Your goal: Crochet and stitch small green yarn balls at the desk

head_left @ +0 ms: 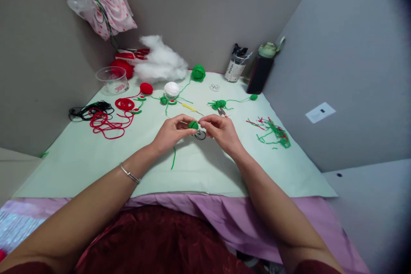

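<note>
Both hands [197,130] pinch a small green crochet piece [193,125] above the table [96,154]

Green crochet piece [193,125] half hidden between fingertips; jar label [230,69] too small to read; elbows cut off at bottom edge.

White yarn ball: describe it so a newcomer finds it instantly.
On the pale green mat, look toward the far wall, just below the heap of white stuffing. The white yarn ball sits between a small red ball and a green ball; it is the only white, tightly wound one.
</note>
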`<state>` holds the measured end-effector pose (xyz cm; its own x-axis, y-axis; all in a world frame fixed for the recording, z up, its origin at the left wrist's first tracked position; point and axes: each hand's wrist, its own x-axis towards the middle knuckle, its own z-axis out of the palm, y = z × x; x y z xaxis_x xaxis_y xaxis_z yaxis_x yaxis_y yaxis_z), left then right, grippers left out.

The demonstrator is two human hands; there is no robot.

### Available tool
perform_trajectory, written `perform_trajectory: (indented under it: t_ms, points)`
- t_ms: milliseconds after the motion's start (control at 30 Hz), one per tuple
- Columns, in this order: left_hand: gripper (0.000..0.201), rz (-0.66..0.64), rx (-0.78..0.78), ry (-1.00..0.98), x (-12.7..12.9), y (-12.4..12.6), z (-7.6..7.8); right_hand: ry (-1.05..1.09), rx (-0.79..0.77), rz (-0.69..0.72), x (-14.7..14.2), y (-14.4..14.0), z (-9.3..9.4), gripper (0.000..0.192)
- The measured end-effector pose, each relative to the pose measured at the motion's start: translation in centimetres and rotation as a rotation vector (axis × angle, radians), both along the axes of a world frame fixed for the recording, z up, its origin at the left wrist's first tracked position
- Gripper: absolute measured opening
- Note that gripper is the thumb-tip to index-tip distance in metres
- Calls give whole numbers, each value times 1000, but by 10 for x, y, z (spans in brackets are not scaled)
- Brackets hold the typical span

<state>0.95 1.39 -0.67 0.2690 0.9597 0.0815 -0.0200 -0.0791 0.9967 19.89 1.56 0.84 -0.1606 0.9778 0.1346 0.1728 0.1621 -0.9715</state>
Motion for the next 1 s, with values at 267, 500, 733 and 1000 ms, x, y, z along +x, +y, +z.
perform_trajectory:
  t_ms: [267, 500, 733, 1000]
  points:
    - [32, -182, -63, 10, 0, 2, -7, 15, -82, 72, -2, 0, 2, 11]
    - [27, -325, -144, -36, 1, -2, 2, 402, -187, -217, 11, 21, 3, 14]
    - [24, -465, -247, -164, -2, -7, 8, 488, -410, 178, 5, 7, 16, 32]
    - [26, -389, -352, -352, -15, -1, 18, 350, 34, -450, 99, 61, 26, 33]
